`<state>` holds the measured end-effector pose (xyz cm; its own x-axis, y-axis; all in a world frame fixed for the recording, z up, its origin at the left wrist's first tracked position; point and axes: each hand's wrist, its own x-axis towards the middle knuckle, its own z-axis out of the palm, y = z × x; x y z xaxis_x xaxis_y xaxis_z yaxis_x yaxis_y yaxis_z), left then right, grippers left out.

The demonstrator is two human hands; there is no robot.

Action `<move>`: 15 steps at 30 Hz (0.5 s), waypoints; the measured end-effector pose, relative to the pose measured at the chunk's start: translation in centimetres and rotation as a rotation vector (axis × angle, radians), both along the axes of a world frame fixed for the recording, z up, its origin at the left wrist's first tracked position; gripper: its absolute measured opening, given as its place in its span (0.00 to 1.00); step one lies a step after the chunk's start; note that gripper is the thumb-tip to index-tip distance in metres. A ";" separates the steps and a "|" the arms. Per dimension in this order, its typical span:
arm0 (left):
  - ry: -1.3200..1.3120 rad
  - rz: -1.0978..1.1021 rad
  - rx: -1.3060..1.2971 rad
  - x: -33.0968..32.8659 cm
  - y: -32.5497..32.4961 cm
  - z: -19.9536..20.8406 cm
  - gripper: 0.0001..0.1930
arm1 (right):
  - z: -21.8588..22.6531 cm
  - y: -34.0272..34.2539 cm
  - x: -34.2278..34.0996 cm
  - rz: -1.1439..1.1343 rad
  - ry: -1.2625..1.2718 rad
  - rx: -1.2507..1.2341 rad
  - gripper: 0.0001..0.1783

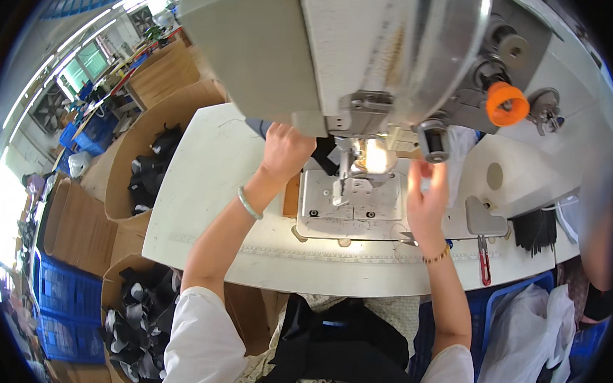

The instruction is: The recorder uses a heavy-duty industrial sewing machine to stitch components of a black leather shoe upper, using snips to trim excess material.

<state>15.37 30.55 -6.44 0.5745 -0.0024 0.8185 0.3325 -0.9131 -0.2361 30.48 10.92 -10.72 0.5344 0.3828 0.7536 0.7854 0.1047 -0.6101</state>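
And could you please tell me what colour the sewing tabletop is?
The tabletop is white, as the head view shows.

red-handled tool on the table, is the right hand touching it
Apart: the head view shows white tabletop between the right hand and the red-handled tool.

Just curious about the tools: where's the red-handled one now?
In the head view, the red-handled tool lies near the front edge of the table, right of the right hand, left of the black strips.
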 end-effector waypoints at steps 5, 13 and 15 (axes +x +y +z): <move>-0.065 -0.247 -0.041 3.2 -0.2 -1.8 0.16 | 1.6 4.1 2.4 0.013 -0.168 -0.238 0.21; 0.247 -0.113 -0.253 0.7 -0.3 -1.3 0.15 | 2.8 4.6 2.5 0.263 -0.129 0.096 0.12; 0.036 -0.152 -0.348 -0.4 -2.7 -1.4 0.14 | 2.8 4.3 2.5 0.287 -0.083 0.097 0.11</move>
